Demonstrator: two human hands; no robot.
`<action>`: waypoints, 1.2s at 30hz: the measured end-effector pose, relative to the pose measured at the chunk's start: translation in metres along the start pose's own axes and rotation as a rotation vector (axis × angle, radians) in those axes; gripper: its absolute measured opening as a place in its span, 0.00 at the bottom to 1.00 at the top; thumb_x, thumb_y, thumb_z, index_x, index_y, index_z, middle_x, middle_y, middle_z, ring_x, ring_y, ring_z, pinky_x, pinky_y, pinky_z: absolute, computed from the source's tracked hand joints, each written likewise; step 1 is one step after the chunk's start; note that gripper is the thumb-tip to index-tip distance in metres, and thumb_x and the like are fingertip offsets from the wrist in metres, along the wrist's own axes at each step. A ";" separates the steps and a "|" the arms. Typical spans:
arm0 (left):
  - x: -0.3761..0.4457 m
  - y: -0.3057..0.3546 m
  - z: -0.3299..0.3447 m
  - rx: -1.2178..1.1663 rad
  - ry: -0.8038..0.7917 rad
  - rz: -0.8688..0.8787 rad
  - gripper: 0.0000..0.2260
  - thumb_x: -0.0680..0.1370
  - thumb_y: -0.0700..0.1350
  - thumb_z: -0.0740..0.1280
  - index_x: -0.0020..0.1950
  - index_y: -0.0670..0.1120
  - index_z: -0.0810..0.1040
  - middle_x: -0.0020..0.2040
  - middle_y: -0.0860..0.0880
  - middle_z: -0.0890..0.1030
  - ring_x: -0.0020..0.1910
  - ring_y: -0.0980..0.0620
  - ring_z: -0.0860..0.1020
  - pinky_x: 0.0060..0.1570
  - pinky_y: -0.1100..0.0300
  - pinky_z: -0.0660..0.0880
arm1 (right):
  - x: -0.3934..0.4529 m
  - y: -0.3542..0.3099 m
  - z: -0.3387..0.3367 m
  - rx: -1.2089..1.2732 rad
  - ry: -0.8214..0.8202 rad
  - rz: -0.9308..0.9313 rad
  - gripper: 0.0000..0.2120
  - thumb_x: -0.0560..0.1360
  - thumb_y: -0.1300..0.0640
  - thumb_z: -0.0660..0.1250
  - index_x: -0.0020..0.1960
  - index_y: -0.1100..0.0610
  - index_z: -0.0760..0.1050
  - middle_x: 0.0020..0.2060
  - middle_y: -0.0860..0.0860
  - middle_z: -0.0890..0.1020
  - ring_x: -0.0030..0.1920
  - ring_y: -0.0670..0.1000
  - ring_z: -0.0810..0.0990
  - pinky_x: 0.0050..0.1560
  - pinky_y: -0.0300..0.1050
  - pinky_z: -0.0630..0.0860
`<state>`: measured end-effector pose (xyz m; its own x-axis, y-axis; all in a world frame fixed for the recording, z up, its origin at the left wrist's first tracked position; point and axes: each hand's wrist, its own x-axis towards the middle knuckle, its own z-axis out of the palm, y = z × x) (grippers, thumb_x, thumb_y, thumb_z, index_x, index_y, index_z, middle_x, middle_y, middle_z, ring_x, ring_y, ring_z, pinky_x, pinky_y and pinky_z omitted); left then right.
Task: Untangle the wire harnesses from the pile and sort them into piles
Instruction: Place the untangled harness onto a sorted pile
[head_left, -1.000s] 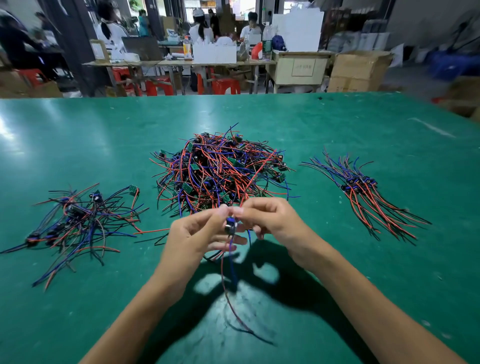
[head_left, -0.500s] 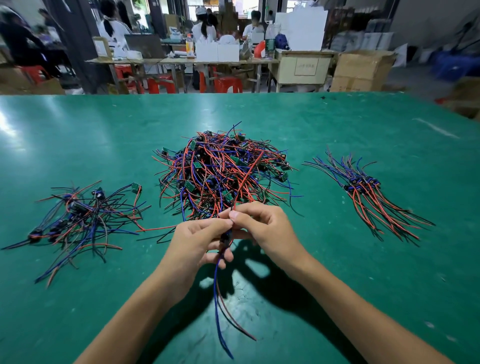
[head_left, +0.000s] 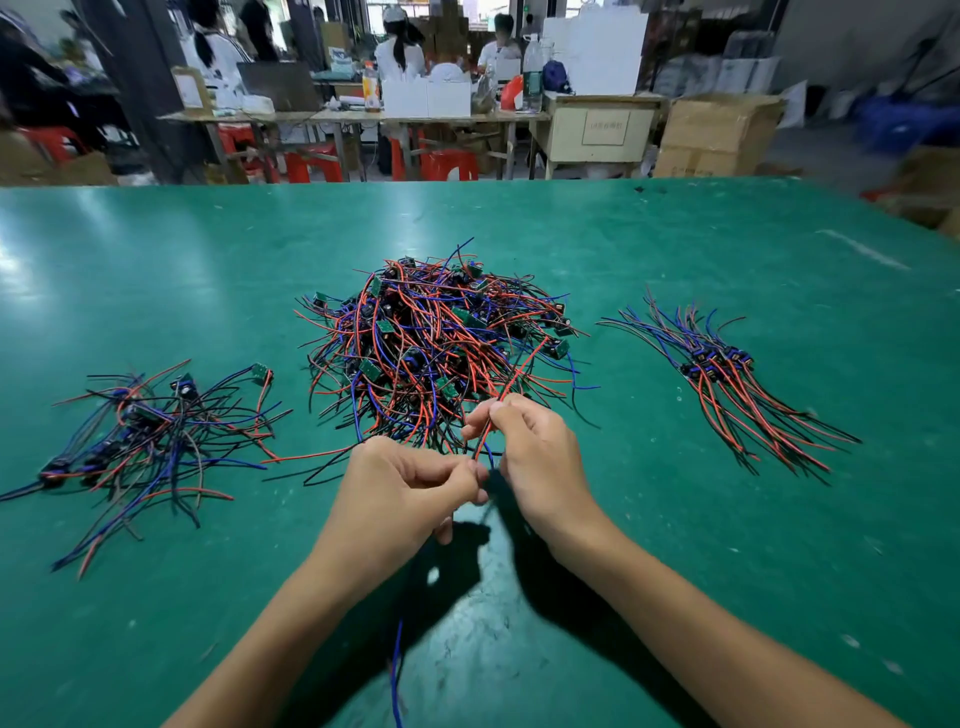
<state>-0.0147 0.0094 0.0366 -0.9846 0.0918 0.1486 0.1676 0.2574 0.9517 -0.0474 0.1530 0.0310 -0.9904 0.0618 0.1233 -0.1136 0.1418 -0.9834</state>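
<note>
— Hands? Both together at lower centre: right hand (head_left: 535, 447) pinching a red wire (head_left: 511, 384) leading up into the tangled pile (head_left: 436, 343); left hand (head_left: 410, 488) curled on the harness (head_left: 397, 670) dangling below.

— Then ease gently, following that red wire out; no yanking. Sorted piles waiting at left (head_left: 140, 431) and right (head_left: 727, 379) of the counter (head_left: 675, 249).

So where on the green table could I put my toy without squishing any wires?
Bare table lies behind all three heaps. There is also a strip between the middle pile and the tidy right bunch, and open green toward the right edge. It is crowded in front of the middle pile, where the left hand and right hand hold wires, and near the left pile.
</note>
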 end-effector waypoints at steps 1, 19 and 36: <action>0.000 0.000 0.000 0.019 0.002 0.015 0.08 0.73 0.48 0.71 0.37 0.50 0.88 0.29 0.41 0.82 0.21 0.53 0.73 0.30 0.62 0.71 | 0.001 -0.001 -0.001 -0.008 0.011 0.006 0.14 0.78 0.56 0.62 0.37 0.51 0.81 0.40 0.46 0.86 0.27 0.39 0.73 0.39 0.44 0.67; -0.001 -0.002 -0.004 -0.161 -0.179 -0.156 0.07 0.79 0.48 0.71 0.47 0.47 0.88 0.43 0.44 0.87 0.25 0.52 0.74 0.23 0.65 0.69 | 0.025 -0.004 -0.030 0.420 -0.017 0.257 0.14 0.84 0.48 0.59 0.49 0.53 0.81 0.36 0.50 0.84 0.23 0.45 0.67 0.22 0.34 0.58; 0.009 -0.001 -0.010 -0.478 -0.186 -0.192 0.17 0.76 0.45 0.66 0.65 0.44 0.77 0.38 0.42 0.80 0.24 0.54 0.64 0.23 0.66 0.65 | 0.020 -0.018 -0.034 0.268 -0.196 0.115 0.13 0.86 0.54 0.58 0.48 0.57 0.77 0.32 0.53 0.84 0.26 0.53 0.83 0.23 0.40 0.76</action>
<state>-0.0239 -0.0001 0.0394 -0.9627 0.2660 -0.0487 -0.0980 -0.1754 0.9796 -0.0624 0.1855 0.0557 -0.9912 -0.1324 0.0070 0.0092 -0.1213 -0.9926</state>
